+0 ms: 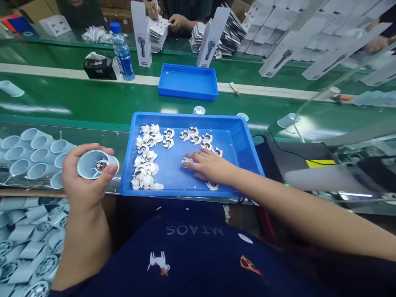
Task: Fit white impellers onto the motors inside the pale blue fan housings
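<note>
My left hand (85,181) is wrapped round a light blue cylindrical fan housing (87,159), its wide mouth facing me. A small round motor part with copper-coloured windings (100,165) shows inside it. Over a blue tray (127,181), my right hand (212,165) reaches with fingers stretched out. Its fingertips are at a white fan impeller (186,161), partly covered by them. Many white impellers (145,171) are heaped along the tray's left side. Others lie spread near the back and right, and one (212,186) lies below my right hand.
Blue housings stand in rows (41,154) at left, with a heap of more (31,247) below. Behind are a second blue tray (188,80), a water bottle (123,53) and tissues (100,68). Another person's hands (177,22) handle flat cartons. A black device (297,161) stands right.
</note>
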The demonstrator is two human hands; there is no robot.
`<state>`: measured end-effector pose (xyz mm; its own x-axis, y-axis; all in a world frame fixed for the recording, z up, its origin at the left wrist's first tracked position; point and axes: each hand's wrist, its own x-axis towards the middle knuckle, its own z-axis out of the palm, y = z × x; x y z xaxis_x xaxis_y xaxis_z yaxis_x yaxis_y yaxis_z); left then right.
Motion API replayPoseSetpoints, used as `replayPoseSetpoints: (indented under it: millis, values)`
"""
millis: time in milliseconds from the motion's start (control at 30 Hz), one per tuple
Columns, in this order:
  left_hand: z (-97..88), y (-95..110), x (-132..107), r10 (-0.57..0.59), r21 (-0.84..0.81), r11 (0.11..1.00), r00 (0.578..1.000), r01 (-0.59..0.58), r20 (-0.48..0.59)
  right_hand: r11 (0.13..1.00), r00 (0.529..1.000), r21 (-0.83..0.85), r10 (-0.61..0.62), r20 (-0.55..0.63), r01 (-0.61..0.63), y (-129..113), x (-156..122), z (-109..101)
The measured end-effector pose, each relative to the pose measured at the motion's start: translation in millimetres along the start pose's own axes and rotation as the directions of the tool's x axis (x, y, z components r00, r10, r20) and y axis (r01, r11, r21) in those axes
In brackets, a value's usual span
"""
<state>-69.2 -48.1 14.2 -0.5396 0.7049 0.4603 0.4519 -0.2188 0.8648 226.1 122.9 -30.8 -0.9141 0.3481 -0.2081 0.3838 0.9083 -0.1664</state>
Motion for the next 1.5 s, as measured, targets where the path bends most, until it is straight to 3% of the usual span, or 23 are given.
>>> replayPoseSetpoints:
  millis: [100,233,400,500,600,667,700,733,800,833,900,967,1033,1100,1133,1200,1267,1300,1367,1500]
  values:
    - [10.9,-1.6,3.4,-0.006,-0.051,0.999,0.999,0.008,0.040,0.986,0.986,0.038,0.162,0.029,-0.163,-6.6,-3.4,-8.8]
    - [33.8,-1.4,0.9,0.016,-0.112,0.994,0.994,-0.004,0.106,0.952,0.951,0.057,0.293,0.099,-0.300,-17.9,19.8,-6.2]
    - [55.2,2.2,-15.5,-0.078,0.054,0.996,0.967,0.067,0.241,0.880,0.897,0.170,0.433,0.093,-0.443,-33.0,43.8,1.4]
    - [58.0,3.5,-21.2,-0.063,0.156,0.987,0.973,0.028,0.221,0.832,0.900,0.355,0.429,0.075,-0.426,-34.8,36.4,-7.6]
    - [55.9,5.9,-21.1,0.009,0.184,0.981,0.964,-0.060,0.266,0.737,0.940,0.599,0.331,0.083,-0.313,-34.4,12.7,-19.6]
    - [55.3,9.0,-20.9,0.037,0.171,0.979,0.922,-0.111,0.385,0.567,0.962,0.796,0.266,0.064,-0.210,-36.0,-5.9,-22.2]
    - [55.8,10.7,-21.3,0.030,0.161,0.980,0.892,-0.114,0.451,0.389,0.969,0.910,0.241,0.052,-0.146,-37.5,-14.1,-21.5]
    - [56.9,12.4,-22.1,0.011,0.154,0.983,0.862,-0.104,0.507,0.149,0.974,0.986,0.222,0.043,-0.077,-39.5,-21.1,-19.7]
    - [60.5,15.2,-24.7,-0.029,0.162,0.984,0.819,-0.078,0.573,-0.349,0.982,0.937,0.182,0.045,0.021,-43.7,-30.3,-14.7]
    - [62.5,16.1,-26.1,-0.039,0.174,0.982,0.809,-0.079,0.586,-0.508,0.985,0.860,0.160,0.055,0.034,-45.6,-32.8,-12.3]
    - [66.4,17.3,-28.6,-0.031,0.198,0.974,0.803,-0.109,0.595,-0.624,0.987,0.781,0.134,0.085,0.018,-48.4,-34.6,-8.6]
    - [69.9,18.6,-29.9,-0.022,0.210,0.969,0.799,-0.131,0.602,-0.652,0.986,0.758,0.127,0.105,0.004,-50.1,-35.0,-6.7]
    - [73.6,21.0,-30.2,-0.033,0.228,0.964,0.784,-0.140,0.620,-0.630,0.985,0.777,0.140,0.098,0.012,-51.8,-35.7,-7.3]
    - [78.9,24.7,-30.6,-0.032,0.244,0.955,0.760,-0.168,0.649,-0.489,0.977,0.868,0.212,0.023,0.086,-55.0,-37.1,-11.3]
    - [82.2,26.9,-31.2,-0.021,0.250,0.949,0.748,-0.195,0.664,-0.333,0.963,0.933,0.266,-0.045,0.136,-57.3,-38.0,-14.7]
    - [90.0,31.4,-33.1,0.026,0.251,0.931,0.733,-0.266,0.680,0.142,0.911,0.968,0.332,-0.243,0.207,-63.0,-39.3,-23.0]
    - [97.4,35.5,-35.6,0.076,0.238,0.915,0.716,-0.327,0.694,0.596,0.857,0.783,0.298,-0.420,0.177,-68.6,-39.6,-31.1]
    - [100.4,37.3,-36.6,0.091,0.234,0.908,0.708,-0.348,0.701,0.738,0.838,0.660,0.265,-0.477,0.142,-70.6,-39.6,-34.3]
    - [104.3,40.4,-37.1,0.116,0.224,0.898,0.696,-0.378,0.708,0.866,0.817,0.493,0.223,-0.531,0.084,-72.4,-40.4,-38.4]
    - [106.7,43.5,-33.8,0.160,0.216,0.883,0.700,-0.416,0.696,0.896,0.787,0.432,0.196,-0.585,0.098,-69.1,-48.1,-39.6]
